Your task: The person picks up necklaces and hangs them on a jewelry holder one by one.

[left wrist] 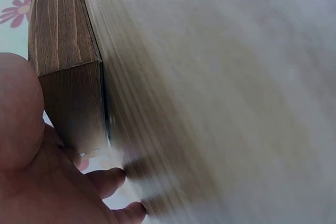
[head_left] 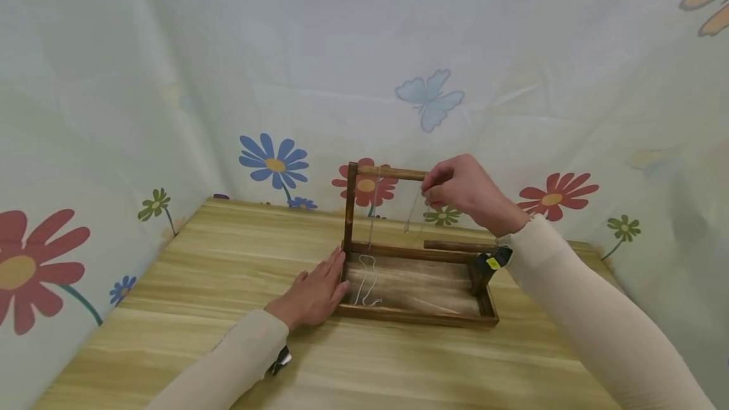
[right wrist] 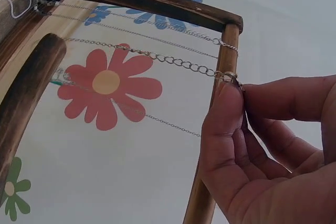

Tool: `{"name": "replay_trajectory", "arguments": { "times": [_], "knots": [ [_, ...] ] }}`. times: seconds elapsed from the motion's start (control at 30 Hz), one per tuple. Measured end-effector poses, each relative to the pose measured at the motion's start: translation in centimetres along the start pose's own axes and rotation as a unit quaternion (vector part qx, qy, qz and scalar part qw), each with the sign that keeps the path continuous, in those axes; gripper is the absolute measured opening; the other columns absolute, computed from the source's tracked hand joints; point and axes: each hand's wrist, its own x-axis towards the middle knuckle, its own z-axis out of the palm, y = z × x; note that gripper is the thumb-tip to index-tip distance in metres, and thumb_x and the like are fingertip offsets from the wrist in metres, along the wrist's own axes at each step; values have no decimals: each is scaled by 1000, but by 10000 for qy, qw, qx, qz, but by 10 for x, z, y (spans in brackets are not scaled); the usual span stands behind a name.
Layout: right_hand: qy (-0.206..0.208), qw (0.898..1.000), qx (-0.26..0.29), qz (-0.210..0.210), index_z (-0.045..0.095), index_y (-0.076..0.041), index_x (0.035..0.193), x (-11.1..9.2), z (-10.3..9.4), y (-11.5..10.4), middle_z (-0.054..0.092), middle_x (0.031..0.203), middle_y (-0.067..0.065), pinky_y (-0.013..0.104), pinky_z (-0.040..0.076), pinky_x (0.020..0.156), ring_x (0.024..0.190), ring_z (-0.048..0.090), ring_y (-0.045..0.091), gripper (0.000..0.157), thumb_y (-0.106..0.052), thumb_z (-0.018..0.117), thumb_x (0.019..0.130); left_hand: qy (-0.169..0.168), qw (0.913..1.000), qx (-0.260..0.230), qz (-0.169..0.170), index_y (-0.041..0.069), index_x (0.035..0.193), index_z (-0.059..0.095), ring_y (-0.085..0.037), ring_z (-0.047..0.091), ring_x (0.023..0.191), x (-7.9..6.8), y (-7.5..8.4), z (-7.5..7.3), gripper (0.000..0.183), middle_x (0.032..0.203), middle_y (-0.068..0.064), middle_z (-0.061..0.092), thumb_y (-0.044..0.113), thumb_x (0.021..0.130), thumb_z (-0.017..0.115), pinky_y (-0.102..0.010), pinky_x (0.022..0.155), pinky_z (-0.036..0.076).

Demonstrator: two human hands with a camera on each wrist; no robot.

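Note:
A dark wooden jewelry stand has a shallow tray base point(head_left: 418, 317), a left post point(head_left: 350, 214) and a top bar point(head_left: 393, 173). My right hand point(head_left: 469, 192) pinches the end of a silver chain necklace point(right wrist: 184, 65) between thumb and forefinger, close against the bar. The rest of that chain dangles in a loop below the fingers. Another thin necklace point(head_left: 373, 207) hangs from the bar further left, its white cord point(head_left: 363, 277) lying in the tray. My left hand point(head_left: 312, 293) rests with extended fingers against the tray's left end, also seen from the left wrist.
A shorter, lower rod point(head_left: 458, 246) sticks out leftward above the tray's back edge. The stand is on a wood-grain table point(head_left: 228, 271), and a pale flowered curtain point(head_left: 319, 81) hangs behind it. A black strap with a yellow patch point(head_left: 494, 262) is at the right wrist.

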Motion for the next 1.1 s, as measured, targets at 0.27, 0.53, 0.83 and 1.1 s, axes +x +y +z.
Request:
{"name": "replay_trajectory", "arguments": {
  "times": [0.27, 0.53, 0.83, 1.1],
  "knots": [
    [-9, 9990, 417, -145, 73, -1, 105, 0, 8, 3, 70, 112, 14, 29, 60, 83, 92, 71, 22, 11, -8, 66, 100, 5, 9999, -112, 48, 4, 167, 16, -42, 30, 158, -3, 2, -1, 67, 177, -11, 12, 36, 113, 38, -73, 121, 24],
    [-23, 9943, 1058, -90, 69, 2, 113, 3, 13, 8, 71, 110, 9, 30, 60, 85, 91, 71, 19, 18, -7, 58, 101, -4, 10000, -37, -12, 7, 168, 14, -41, 30, 158, -3, 3, -1, 67, 178, -8, 10, 39, 113, 36, -71, 122, 24],
    [231, 9833, 1772, -352, 48, -4, 138, 2, 31, 20, 74, 104, 2, 31, 54, 88, 94, 70, 19, 39, -3, 59, 100, -11, 10000, 10, -40, 7, 168, 15, -40, 31, 158, -3, 4, -4, 67, 178, -7, 11, 40, 113, 36, -71, 122, 25],
    [451, 9725, 2283, -89, 37, -5, 147, -12, 57, 30, 77, 113, 9, 39, 52, 106, 95, 75, 12, 52, -4, 61, 101, -44, 10000, 46, -54, 8, 168, 14, -40, 31, 158, -3, 3, -2, 67, 178, -7, 10, 41, 113, 35, -71, 122, 25]
  ]
}}
